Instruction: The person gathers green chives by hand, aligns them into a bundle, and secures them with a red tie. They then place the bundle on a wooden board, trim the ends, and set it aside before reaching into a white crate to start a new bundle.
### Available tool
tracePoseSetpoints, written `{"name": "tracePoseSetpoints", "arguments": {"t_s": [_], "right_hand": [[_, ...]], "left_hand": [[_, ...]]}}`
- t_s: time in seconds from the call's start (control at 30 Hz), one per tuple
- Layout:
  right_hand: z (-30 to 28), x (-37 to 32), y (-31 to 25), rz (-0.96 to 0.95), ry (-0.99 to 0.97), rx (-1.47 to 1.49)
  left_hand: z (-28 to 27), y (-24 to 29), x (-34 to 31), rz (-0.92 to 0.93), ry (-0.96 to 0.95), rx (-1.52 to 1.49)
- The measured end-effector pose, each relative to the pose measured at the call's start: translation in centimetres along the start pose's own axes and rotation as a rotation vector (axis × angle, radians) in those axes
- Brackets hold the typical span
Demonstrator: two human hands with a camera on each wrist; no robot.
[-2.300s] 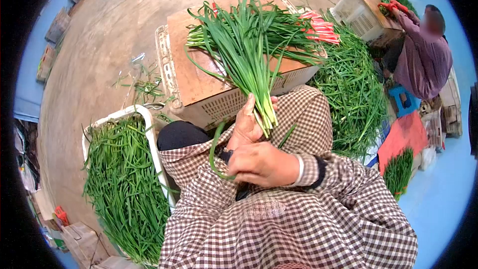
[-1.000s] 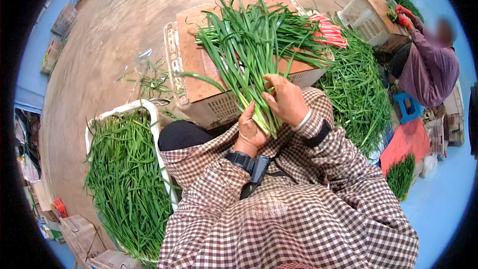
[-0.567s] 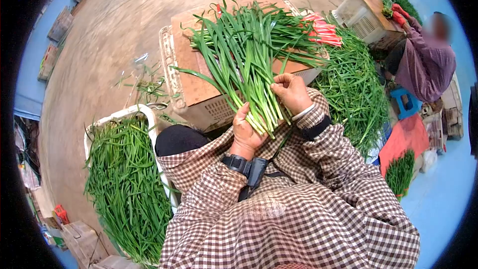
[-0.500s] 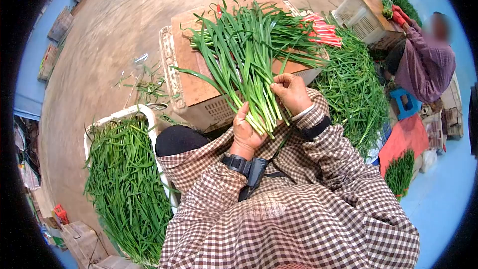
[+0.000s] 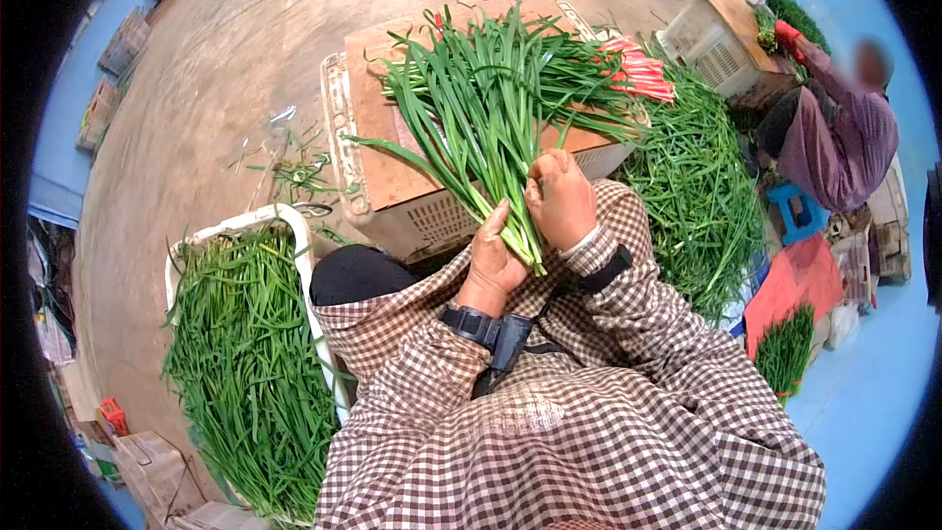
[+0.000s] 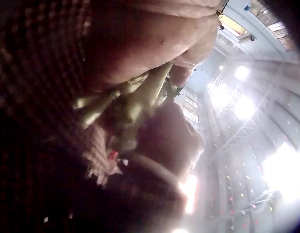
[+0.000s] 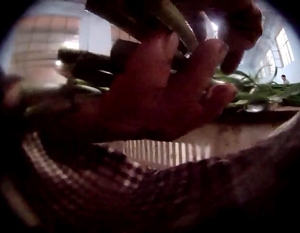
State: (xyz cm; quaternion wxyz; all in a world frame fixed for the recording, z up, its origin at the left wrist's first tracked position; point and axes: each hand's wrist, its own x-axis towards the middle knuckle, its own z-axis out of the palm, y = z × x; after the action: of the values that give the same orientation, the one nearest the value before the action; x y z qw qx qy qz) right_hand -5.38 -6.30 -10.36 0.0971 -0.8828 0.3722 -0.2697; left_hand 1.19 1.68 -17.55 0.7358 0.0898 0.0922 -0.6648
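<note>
I had brought the right hand (image 5: 561, 201) in beside the left hand (image 5: 494, 260); both gripped the chives (image 5: 479, 108), gathering the bunch tight.

Head view bright, even, fisheye-warped with black corners; wrist views dim, blurred, ceiling-light glare.

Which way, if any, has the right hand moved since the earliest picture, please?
Yes. The right hand moved forward, up to the near edge of the crate, and now grips the chives.
</note>
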Motion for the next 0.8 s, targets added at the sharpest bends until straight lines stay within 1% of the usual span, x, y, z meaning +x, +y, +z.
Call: {"name": "tracePoseSetpoints", "arguments": {"t_s": [0.03,0.07,0.1,0.13,0.17,0.2,0.23,0.27,0.3,0.33,0.37,0.4,0.43,0.47,0.5,0.53,0.57,0.63,0.67,0.7,0.77,0.8], "right_hand": [[0.0,0.1,-0.1,-0.19,0.157,0.025],[-0.8,0.0,-0.9,-0.265,0.177,0.037],[-0.9,-0.5,-1.1,-0.267,0.178,0.039],[-1.0,-1.0,-1.2,-0.23,0.006,0.152],[-1.2,-1.5,-1.3,-0.193,-0.165,0.263],[-1.6,-1.7,-1.5,-0.106,-0.244,0.383],[-1.6,-1.7,-1.5,-0.109,-0.239,0.382],[-1.5,-1.7,-1.4,-0.042,-0.255,0.457],[-1.7,-1.8,-1.5,0.03,-0.273,0.531],[-2.1,-1.6,-1.5,0.021,-0.337,0.496],[-2.1,-1.8,-1.5,0.029,-0.335,0.496],[-1.9,-1.9,-1.5,-0.07,-0.389,0.439],[-1.7,-2.0,-1.4,-0.173,-0.444,0.382],[-1.7,-2.3,-1.5,-0.271,-0.457,0.404],[-1.8,-2.8,-1.6,-0.271,-0.46,0.409],[-2.1,-3.3,-1.9,-0.309,-0.474,0.45],[-2.6,-3.6,-2.2,-0.345,-0.487,0.49],[-4.3,-4.1,-2.3,-0.335,-0.507,0.484],[-5.2,-4.2,-2.2,-0.287,-0.532,0.505],[-6.1,-4.3,-2.2,-0.239,-0.558,0.527],[-8.6,-4.1,-2.8,-0.257,-0.528,0.577],[-9.9,-4.3,-3.2,-0.141,-0.612,0.769]], "left_hand": [[0.2,0.1,0.0,0.001,0.046,0.025],[-0.2,0.2,0.2,0.005,0.043,0.025],[-0.6,0.2,0.4,-0.016,0.002,0.005],[-1.0,0.3,0.5,-0.038,-0.04,-0.014],[-0.7,0.4,0.3,-0.037,-0.042,-0.012],[-0.2,0.5,0.0,-0.064,-0.06,-0.007],[0.1,0.6,-0.2,-0.091,-0.077,-0.003],[-0.2,0.5,0.1,-0.096,-0.023,0.01],[-1.2,0.7,0.5,-0.097,-0.023,0.011],[-2.4,0.9,0.8,-0.142,-0.136,-0.018],[-2.2,1.0,0.6,-0.187,-0.248,-0.05],[-1.7,0.8,0.4,-0.159,-0.023,0.098],[-1.5,1.0,0.6,-0.16,-0.021,0.099],[-1.5,1.1,0.8,-0.196,0.007,0.128],[-1.6,1.2,0.7,-0.231,0.038,0.156],[-3.2,1.1,1.0,-0.213,-0.057,0.075],[-3.0,1.2,0.9,-0.212,-0.052,0.074],[-2.5,1.3,1.0,-0.207,-0.045,0.159],[-1.6,1.0,0.6,-0.203,0.025,0.081],[-1.2,0.9,0.4,-0.206,0.027,0.081],[-0.9,0.7,0.5,-0.153,0.006,0.139],[-1.3,0.8,0.9,-0.195,-0.015,0.067]]}}
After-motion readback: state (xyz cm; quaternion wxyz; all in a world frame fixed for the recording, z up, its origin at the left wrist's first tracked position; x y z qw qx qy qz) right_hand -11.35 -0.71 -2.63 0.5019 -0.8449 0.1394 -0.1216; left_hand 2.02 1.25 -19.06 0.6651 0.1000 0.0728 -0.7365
